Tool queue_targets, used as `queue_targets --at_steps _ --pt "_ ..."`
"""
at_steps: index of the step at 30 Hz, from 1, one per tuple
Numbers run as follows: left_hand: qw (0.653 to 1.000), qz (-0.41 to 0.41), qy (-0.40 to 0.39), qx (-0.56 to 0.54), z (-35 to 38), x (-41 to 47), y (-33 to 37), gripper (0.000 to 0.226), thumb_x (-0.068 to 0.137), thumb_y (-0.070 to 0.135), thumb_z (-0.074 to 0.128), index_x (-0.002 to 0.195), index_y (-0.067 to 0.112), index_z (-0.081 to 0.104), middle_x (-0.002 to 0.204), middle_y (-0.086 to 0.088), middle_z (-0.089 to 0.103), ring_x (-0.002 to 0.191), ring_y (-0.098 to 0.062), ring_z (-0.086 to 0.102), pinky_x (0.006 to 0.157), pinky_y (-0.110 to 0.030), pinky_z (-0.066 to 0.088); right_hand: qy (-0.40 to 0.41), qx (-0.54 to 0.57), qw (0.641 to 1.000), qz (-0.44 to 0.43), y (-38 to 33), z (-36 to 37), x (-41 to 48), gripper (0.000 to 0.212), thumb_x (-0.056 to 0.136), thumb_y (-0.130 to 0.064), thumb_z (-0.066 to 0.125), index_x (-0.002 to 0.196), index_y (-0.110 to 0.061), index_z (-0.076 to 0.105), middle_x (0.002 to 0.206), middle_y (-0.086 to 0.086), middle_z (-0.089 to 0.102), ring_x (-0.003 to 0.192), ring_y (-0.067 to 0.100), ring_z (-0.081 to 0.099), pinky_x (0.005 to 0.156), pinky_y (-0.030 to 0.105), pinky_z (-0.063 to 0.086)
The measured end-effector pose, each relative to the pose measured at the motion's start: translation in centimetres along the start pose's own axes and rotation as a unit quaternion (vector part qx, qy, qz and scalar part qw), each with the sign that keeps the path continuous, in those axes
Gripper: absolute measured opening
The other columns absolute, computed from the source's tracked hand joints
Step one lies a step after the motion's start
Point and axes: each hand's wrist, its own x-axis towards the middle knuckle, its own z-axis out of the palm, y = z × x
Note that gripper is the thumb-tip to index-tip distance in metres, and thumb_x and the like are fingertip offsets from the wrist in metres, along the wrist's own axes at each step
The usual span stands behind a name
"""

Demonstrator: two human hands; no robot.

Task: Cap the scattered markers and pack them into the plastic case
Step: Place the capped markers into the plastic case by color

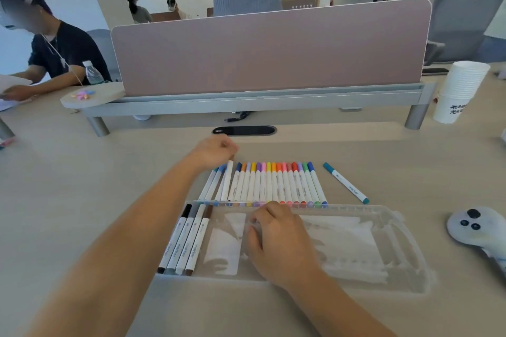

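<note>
Right hand [282, 241] rests, fingers bent, on plastic case [397, 217]; left hand [216, 149] apparently pinches white marker [227, 183], due next beside four packed markers [186, 241].

Teal-capped white marker [346, 182], pink divider [268, 49]

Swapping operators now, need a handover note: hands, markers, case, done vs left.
Left hand: curled at the far ends of the leftmost markers in the row; cannot tell if it pinches one.
Right hand: rests in the plastic case, fingers bent, nothing seen in it.
Done: four markers lie in the case's left end, with black, grey, white and brown caps.
Left: the row of markers on the desk behind the case, mostly capped, the leftmost partly hidden by the hand; plus a teal marker lying apart to the right, capped.
</note>
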Motion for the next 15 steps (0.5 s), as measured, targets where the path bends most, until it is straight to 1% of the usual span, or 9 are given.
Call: queue_targets --at_steps 2,3,5,7,8,10,11,13,15 --pt "0.994 0.01 0.004 -0.109 -0.9 -0.8 0.6 0.005 0.092 0.023 0.065 0.095 0.021 0.062 0.102 -0.005 0.067 0.097 -0.023 0.064 0.091 -0.039 0.052 -0.012 -0.006 1.0 0.004 0.1 0.1 0.0 0.033 0.099 -0.041 0.038 0.124 -0.029 0.056 0.125 -0.009 0.05 0.117 0.012 0.043 0.103 0.032 0.04" --pt "0.987 0.017 0.002 -0.16 -1.3 -1.5 1.1 0.008 0.089 0.016 0.069 0.094 0.019 0.063 0.101 -0.008 0.068 0.097 -0.026 0.067 0.089 -0.039 0.055 -0.016 -0.009 1.0 0.004 0.1 0.1 0.0 0.034 0.099 -0.042 0.038 0.125 -0.029 0.055 0.126 -0.009 0.05 0.117 0.011 0.043 0.103 0.032 0.04" --pt "0.969 0.043 0.023 -0.241 -2.3 -3.1 2.0 0.012 0.086 0.007 0.07 0.094 0.015 0.066 0.095 -0.01 0.071 0.093 -0.026 0.07 0.083 -0.033 0.058 -0.026 -0.012 1.0 0.007 -0.2 -0.1 0.0 0.035 0.099 -0.043 0.038 0.126 -0.03 0.055 0.128 -0.01 0.05 0.119 0.01 0.042 0.105 0.032 0.039" --pt "0.953 0.075 0.047 -0.289 -3.3 -5.0 3.2 0.014 0.086 0.006 0.07 0.099 0.012 0.068 0.09 -0.009 0.073 0.087 -0.021 0.072 0.078 -0.027 0.059 -0.031 -0.016 0.999 0.008 -0.3 -0.5 0.0 0.035 0.099 -0.045 0.037 0.127 -0.03 0.054 0.128 -0.01 0.048 0.119 0.009 0.041 0.106 0.031 0.038" --pt "0.947 0.083 0.044 -0.308 -3.6 -6.0 3.6 0.017 0.086 0.007 0.07 0.102 0.01 0.069 0.091 -0.009 0.074 0.086 -0.02 0.073 0.078 -0.026 0.059 -0.026 -0.016 1.0 0.006 -0.4 -0.7 0.0 0.036 0.099 -0.047 0.036 0.126 -0.03 0.054 0.127 -0.01 0.048 0.118 0.009 0.042 0.106 0.031 0.038" --pt "0.936 0.078 0.015 -0.343 -4.0 -7.9 3.6 0.022 0.086 0.006 0.069 0.108 0.007 0.068 0.095 -0.013 0.074 0.087 -0.023 0.073 0.08 -0.029 0.059 0.005 -0.012 1.0 -0.006 -0.7 -1.0 -0.2 0.036 0.099 -0.048 0.037 0.123 -0.03 0.056 0.121 -0.01 0.052 0.113 0.009 0.045 0.102 0.03 0.04" --pt "0.932 0.068 -0.003 -0.356 -3.9 -8.7 3.2 0.023 0.087 0.005 0.067 0.11 0.007 0.067 0.097 -0.014 0.074 0.089 -0.024 0.073 0.081 -0.031 0.059 0.03 -0.004 0.999 -0.023 -0.8 -1.1 -0.4 0.035 0.098 -0.047 0.039 0.12 -0.029 0.058 0.117 -0.01 0.055 0.109 0.01 0.048 0.098 0.03 0.043" --pt "0.925 0.041 -0.037 -0.377 -3.5 -10.0 2.2 0.021 0.091 0.001 0.062 0.111 0.007 0.065 0.099 -0.012 0.075 0.091 -0.024 0.073 0.084 -0.033 0.058 0.072 0.02 0.994 -0.083 -1.0 -1.2 -0.7 0.034 0.095 -0.044 0.041 0.117 -0.027 0.061 0.11 -0.008 0.061 0.102 0.011 0.055 0.088 0.033 0.048" --pt "0.92 0.014 -0.054 -0.389 -3.0 -11.0 0.9 0.02 0.094 -0.001 0.057 0.111 0.007 0.064 0.098 -0.01 0.075 0.09 -0.022 0.072 0.084 -0.033 0.058 0.055 0.026 0.985 -0.164 -1.4 -1.2 -1.0 0.031 0.096 -0.038 0.043 0.119 -0.027 0.06 0.108 -0.007 0.063 0.097 0.011 0.057 0.083 0.033 0.05"
